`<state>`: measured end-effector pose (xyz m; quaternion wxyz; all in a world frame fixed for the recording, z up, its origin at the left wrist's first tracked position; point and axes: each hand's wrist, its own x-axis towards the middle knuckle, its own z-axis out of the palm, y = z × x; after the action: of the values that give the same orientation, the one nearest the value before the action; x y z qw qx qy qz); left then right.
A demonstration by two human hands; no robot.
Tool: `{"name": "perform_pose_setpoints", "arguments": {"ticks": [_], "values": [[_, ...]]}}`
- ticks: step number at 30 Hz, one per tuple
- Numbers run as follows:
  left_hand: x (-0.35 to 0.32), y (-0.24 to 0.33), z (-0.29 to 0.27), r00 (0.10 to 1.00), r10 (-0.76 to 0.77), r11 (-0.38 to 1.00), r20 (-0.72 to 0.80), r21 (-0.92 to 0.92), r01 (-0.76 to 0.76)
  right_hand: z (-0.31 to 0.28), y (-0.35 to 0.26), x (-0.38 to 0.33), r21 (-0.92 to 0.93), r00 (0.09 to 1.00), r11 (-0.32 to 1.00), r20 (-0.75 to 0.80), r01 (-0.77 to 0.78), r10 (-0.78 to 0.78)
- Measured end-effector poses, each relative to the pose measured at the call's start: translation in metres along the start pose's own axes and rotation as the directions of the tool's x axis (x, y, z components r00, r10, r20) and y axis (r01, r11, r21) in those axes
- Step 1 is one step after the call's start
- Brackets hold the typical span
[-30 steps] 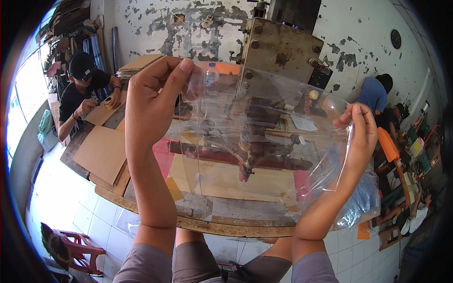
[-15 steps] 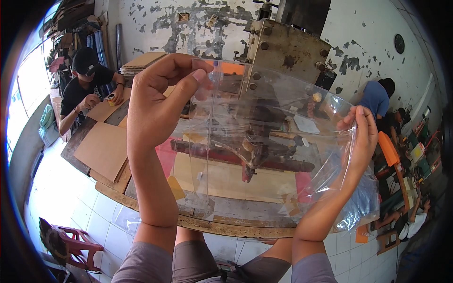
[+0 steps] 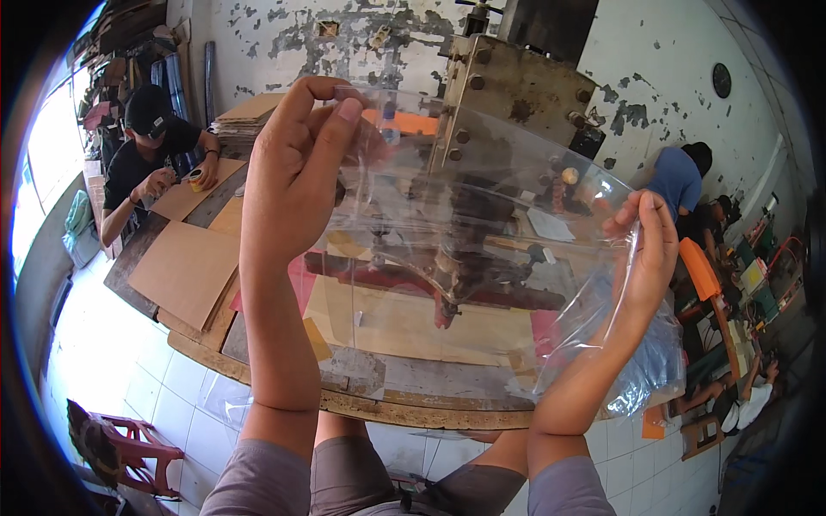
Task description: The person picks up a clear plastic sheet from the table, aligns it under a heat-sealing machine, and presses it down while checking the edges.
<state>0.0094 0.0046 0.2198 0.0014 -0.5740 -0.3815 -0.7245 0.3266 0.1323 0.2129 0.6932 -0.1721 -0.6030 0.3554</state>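
A clear plastic sheet (image 3: 482,215) hangs stretched between my raised hands, above the workbench. My left hand (image 3: 301,163) pinches its upper left corner between thumb and fingers. The upper right corner is gripped by my right hand (image 3: 647,245), with folds running down from the fingers. Through the sheet I see a machine's dark metal press head (image 3: 456,267) and a red bar (image 3: 379,271). Under them lies a pale board (image 3: 404,322) with pinkish-red pieces at both ends. The sheet's lower edge is hard to make out.
More clear plastic (image 3: 650,365) lies at the bench's right end. Brown cardboard sheets (image 3: 185,267) cover the left part, where a co-worker (image 3: 155,155) in a black cap handles a small yellow roll. Behind rises the machine body (image 3: 525,95). A red stool (image 3: 142,451) stands lower left.
My left hand has risen slightly, lifting the sheet's left corner. My right hand has shifted a little to the left. Both still hold the plastic sheet.
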Motion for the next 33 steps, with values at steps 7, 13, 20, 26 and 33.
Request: {"name": "perform_pose_setpoints", "arguments": {"ticks": [7, 13, 20, 26, 33], "values": [[-0.001, 0.015, -0.001, 0.986, 0.093, 0.992, -0.136, -0.067, -0.103, -0.021, -0.006, -0.015, 0.215, 0.961, 0.977, 0.272, -0.011, -0.049], [-0.021, 0.031, 0.008, 0.989, 0.124, 0.99, -0.075, -0.059, -0.129, -0.028, -0.026, -0.085, 0.23, 0.985, 0.973, 0.163, 0.017, -0.056], [-0.041, 0.069, 0.039, 0.979, -0.09, 0.995, 0.181, 0.051, 0.082, -0.079, -0.042, -0.148, 0.128, 0.971, 0.963, 0.035, -0.237, 0.235], [-0.116, 0.034, 0.002, 0.802, -0.475, 0.88, 0.362, 0.174, 0.443, -0.104, -0.005, -0.199, 0.121, 0.859, 0.85, 0.051, -0.512, 0.51], [-0.205, -0.06, -0.056, 0.559, -0.75, 0.661, 0.354, 0.381, 0.646, -0.089, 0.087, -0.212, -0.286, 0.723, 0.721, 0.119, -0.631, 0.68]]}}
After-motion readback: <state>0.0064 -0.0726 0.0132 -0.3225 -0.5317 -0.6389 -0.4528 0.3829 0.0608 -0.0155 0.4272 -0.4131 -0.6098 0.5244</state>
